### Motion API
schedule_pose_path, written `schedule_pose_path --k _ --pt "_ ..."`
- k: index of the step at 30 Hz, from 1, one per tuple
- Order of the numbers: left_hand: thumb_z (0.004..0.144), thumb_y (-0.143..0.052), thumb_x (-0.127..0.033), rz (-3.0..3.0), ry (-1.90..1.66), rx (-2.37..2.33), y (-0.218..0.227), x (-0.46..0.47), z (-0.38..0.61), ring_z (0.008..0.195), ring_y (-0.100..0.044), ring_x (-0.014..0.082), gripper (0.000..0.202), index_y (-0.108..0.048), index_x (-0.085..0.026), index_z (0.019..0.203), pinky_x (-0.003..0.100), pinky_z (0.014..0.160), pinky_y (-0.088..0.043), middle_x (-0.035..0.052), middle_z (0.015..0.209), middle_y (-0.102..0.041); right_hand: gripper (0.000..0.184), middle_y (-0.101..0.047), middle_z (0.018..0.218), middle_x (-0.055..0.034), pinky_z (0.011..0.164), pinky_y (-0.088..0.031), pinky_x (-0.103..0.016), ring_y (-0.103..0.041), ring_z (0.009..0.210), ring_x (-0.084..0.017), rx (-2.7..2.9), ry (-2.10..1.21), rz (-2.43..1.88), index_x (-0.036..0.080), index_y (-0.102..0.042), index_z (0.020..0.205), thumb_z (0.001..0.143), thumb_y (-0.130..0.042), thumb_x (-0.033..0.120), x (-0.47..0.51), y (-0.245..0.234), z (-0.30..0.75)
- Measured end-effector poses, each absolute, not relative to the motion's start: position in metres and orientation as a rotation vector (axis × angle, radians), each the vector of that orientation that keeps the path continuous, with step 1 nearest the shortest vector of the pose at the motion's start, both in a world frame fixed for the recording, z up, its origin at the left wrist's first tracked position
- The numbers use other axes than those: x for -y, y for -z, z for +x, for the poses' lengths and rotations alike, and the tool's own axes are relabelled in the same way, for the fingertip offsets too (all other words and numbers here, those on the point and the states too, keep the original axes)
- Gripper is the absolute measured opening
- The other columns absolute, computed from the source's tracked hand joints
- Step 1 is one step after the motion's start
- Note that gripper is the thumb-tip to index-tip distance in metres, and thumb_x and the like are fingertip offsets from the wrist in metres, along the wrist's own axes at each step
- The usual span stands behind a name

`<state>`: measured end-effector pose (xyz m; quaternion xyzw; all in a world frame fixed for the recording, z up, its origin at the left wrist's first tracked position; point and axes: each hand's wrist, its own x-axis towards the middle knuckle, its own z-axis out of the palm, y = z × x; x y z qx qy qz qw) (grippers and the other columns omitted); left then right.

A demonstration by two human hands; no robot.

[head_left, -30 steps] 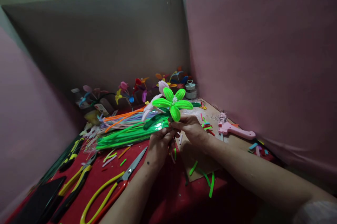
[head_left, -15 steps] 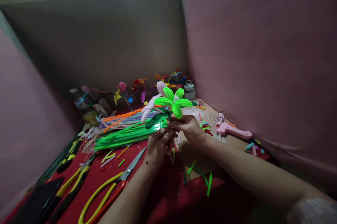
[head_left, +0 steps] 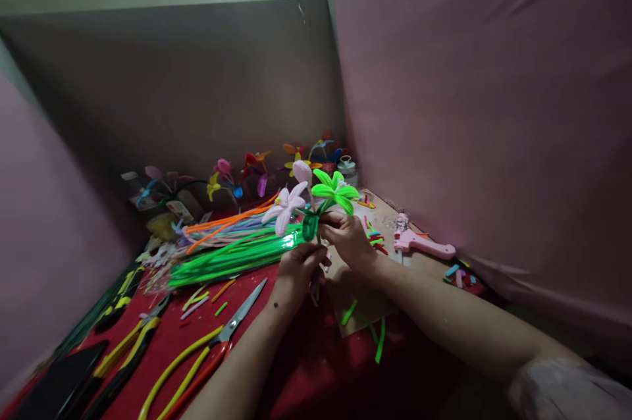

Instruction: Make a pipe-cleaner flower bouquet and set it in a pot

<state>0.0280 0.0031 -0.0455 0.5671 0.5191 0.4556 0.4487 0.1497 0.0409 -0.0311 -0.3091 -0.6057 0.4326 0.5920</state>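
Both my hands hold a small bunch of pipe-cleaner flowers upright over the red table [head_left: 306, 367]. My left hand [head_left: 296, 272] grips the stems from below, fingers closed. My right hand [head_left: 348, 239] pinches the stems just under the bright green flower [head_left: 334, 188]. A pale pink flower [head_left: 287, 206] and a dark green leaf loop [head_left: 310, 227] sit in the same bunch, left of the green one.
A pack of green pipe cleaners [head_left: 232, 259] and orange ones [head_left: 222, 221] lie left of my hands. Yellow-handled scissors [head_left: 207, 347] and pliers [head_left: 126, 351] lie near the front left. A pink glue gun [head_left: 422, 244] rests at right. Finished flowers [head_left: 247, 170] line the back wall.
The flower bunch has turned: the green flower now faces more to the right and the pink flower and leaf loop show more clearly. My hands shifted slightly left in view.
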Motion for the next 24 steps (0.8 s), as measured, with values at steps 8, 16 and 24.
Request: schedule_pose_path --k 8,16,24 --pt "0.066 -0.058 -0.024 1.406 -1.037 -1.349 0.045 -0.001 0.031 0.029 -0.040 0.0069 0.009 -0.058 -0.015 0.065 0.019 0.033 -0.028 -0.0046 0.039 -0.052 0.021 -0.046 0.060 0.0021 0.056 -0.033 -0.024 -0.038 0.060 -0.011 1.397 -1.004 -0.758 0.015 -0.061 0.063 0.071 -0.061 0.034 -0.044 0.026 0.153" --pt "0.065 -0.056 -0.018 1.476 -1.071 -1.401 0.055 -0.006 0.029 0.031 -0.041 0.0074 0.006 -0.058 -0.016 0.059 0.020 0.036 -0.030 -0.0057 0.038 -0.049 0.019 -0.041 0.055 0.0042 0.053 -0.029 -0.024 -0.034 0.054 -0.009 1.469 -0.934 -0.768 0.017 -0.051 0.058 0.072 -0.057 0.028 -0.041 0.029 0.153" --pt "0.070 -0.055 -0.025 1.633 -1.058 -1.389 0.055 0.000 0.026 0.036 -0.046 0.0092 0.015 -0.058 -0.017 0.058 0.021 0.041 -0.034 -0.0036 0.039 -0.051 0.028 -0.040 0.054 0.0029 0.053 -0.029 -0.025 -0.035 0.054 -0.011 1.529 -0.952 -0.700 0.018 -0.047 0.057 0.077 -0.055 0.037 -0.039 0.031 0.153"
